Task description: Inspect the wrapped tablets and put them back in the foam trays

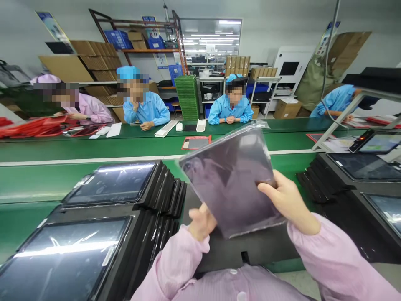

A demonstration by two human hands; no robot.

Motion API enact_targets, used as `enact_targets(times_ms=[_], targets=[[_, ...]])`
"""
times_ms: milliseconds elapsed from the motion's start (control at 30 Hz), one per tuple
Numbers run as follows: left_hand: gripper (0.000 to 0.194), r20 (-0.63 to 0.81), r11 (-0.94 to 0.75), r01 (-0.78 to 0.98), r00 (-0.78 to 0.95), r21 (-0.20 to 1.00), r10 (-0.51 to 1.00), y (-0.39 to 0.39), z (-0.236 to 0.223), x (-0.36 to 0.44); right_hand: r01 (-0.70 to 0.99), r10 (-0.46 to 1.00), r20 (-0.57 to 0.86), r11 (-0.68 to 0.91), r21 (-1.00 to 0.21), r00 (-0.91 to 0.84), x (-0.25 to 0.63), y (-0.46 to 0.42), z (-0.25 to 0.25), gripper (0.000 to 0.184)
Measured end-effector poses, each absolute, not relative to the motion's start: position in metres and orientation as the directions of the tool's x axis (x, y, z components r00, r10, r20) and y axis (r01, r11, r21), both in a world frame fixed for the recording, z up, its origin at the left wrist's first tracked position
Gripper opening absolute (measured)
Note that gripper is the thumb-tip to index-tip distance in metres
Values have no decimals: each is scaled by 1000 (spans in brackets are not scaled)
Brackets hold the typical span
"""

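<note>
while the right hand point(288, 200) grips a bagged panel point(232, 188), labels point(108, 256) are illegible.

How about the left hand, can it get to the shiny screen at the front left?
Probably yes. Nothing seems to block the screen; the left hand is at the bagged panel, but the right hand grips that, so the left could perhaps move.

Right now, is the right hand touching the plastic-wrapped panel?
Touching. The head view shows the right hand holding the plastic-wrapped panel by its right edge, thumb over the near face.
</note>
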State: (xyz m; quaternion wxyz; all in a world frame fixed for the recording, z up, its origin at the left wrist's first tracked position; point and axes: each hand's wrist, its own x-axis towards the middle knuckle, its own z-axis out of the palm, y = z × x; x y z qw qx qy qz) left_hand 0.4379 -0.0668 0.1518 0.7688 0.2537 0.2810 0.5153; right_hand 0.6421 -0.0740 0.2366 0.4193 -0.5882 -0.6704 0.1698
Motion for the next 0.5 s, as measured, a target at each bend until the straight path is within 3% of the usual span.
enact_targets(times_ms=[100, 200, 367, 500], targets=[[57, -184, 352, -623, 318, 698, 930, -92, 154, 436, 448, 966, 219, 138, -883, 134, 630, -75, 217, 30], [39, -249, 354, -634, 253, 687, 935, -106, 153, 430, 383, 952, 266, 192, -904, 150, 631, -76, 200, 22], [35, -306, 389, -650, 244, 653, 920, -111, 153, 428, 605, 916, 388, 366, -707, -101, 641, -75, 197, 41], [30, -304, 365, -600, 205, 712, 930, -108, 157, 434, 662, 787, 585, 547, -513, -197, 607, -88, 200, 37]])
